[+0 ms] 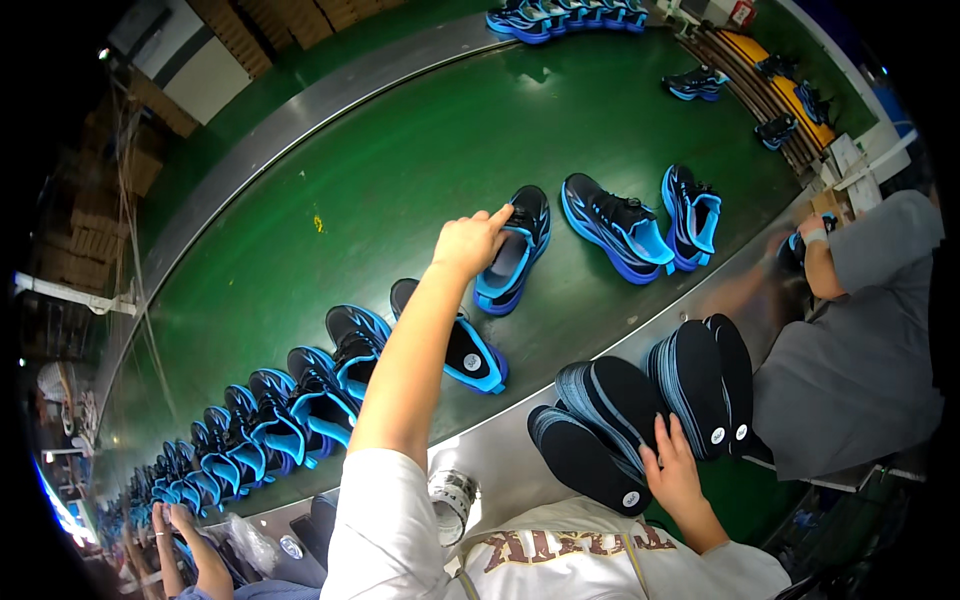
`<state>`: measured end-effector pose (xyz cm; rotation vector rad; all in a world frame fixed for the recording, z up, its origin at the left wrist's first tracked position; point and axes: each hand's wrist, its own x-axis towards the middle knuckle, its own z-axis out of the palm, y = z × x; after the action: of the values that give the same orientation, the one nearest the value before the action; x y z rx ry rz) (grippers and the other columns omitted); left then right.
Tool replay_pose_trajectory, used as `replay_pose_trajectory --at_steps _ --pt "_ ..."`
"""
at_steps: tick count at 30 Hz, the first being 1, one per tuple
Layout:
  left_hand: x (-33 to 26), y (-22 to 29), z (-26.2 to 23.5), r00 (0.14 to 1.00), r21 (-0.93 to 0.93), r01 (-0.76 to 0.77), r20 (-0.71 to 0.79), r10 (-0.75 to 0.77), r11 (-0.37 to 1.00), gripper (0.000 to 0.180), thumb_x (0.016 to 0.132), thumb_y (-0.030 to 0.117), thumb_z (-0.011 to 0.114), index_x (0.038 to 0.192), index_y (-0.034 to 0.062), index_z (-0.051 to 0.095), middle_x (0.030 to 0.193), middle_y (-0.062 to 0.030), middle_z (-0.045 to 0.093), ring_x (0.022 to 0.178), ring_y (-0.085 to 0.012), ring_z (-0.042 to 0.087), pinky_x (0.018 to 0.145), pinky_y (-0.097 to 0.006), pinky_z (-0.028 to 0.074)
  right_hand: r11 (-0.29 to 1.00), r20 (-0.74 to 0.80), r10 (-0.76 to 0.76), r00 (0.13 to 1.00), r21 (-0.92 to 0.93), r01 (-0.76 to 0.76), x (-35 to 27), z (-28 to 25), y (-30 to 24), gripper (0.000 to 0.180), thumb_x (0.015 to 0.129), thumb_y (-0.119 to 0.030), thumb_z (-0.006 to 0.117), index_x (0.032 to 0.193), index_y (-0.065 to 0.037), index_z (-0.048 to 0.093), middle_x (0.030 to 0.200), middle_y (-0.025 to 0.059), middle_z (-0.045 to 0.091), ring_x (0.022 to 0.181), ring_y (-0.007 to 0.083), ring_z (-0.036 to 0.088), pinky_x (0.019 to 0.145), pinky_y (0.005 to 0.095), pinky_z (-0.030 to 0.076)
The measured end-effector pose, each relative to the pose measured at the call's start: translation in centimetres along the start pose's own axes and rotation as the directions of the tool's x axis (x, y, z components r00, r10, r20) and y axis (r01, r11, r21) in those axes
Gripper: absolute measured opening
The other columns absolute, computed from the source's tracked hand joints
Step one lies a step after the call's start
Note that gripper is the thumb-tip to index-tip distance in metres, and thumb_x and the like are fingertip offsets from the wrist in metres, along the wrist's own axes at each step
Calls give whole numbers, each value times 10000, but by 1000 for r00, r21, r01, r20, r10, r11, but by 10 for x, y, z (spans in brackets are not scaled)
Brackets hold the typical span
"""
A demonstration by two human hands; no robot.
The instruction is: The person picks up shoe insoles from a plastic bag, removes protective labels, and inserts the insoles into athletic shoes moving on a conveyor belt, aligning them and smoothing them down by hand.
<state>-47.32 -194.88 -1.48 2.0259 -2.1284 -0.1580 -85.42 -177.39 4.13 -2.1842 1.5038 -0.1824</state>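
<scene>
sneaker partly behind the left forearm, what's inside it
A black insole with a round white sticker shows toward the heel; further forward, the left forearm covers the inside.

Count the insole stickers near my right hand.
3: left sticker on the left insole; middle sticker and right sticker on the two rightmost insoles. Your right hand may hide more.

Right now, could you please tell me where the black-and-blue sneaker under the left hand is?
That sneaker is near the head view's centre, on the green belt, left of two matching sneakers.
</scene>
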Motion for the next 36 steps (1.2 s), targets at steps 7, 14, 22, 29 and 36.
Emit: replay_pose_trajectory --at_steps 7,14,22,29,36 --pt "-26 22 -26 1000 56 22 20 -23 998 264 783 294 508 826 38 559 701 -148 610 665 -310 596 592 -411 466 969 -165 -153 974 171 180 78 -60 -2 170 811 -69 525 920 48 581 863 173 594 754 289 577 673 314 455" --pt "-44 20 -27 891 -324 417 332 -311 849 441 798 409 494 740 -15 602 749 -216 599 786 -353 578 711 -410 437 939 478 -261 839 328 105 197 -50 -67 175 734 -150 611 726 25 619 605 123 584 543 139 554 529 293 447" --pt "-45 5 -8 900 -437 407 340 -272 802 390 794 367 516 749 -16 580 696 -181 592 705 -310 580 659 -389 434 825 414 -401 817 -225 519 228 73 -104 173 730 -56 490 814 36 611 922 208 539 847 332 572 726 389 481" --pt "-55 10 -3 906 -572 423 286 -313 703 425 785 393 527 768 -30 557 673 -194 576 674 -303 581 616 -390 430 793 317 -424 848 -322 517 211 50 -101 276 685 -210 598 860 4 582 908 180 513 894 320 508 770 374 453" --pt "-57 13 18 885 -665 450 239 -401 596 486 832 421 467 754 -54 540 680 -209 571 685 -302 577 630 -382 426 774 508 -400 763 -260 578 233 55 -92 155 692 -107 538 770 -17 637 859 201 550 820 329 551 735 401 476"
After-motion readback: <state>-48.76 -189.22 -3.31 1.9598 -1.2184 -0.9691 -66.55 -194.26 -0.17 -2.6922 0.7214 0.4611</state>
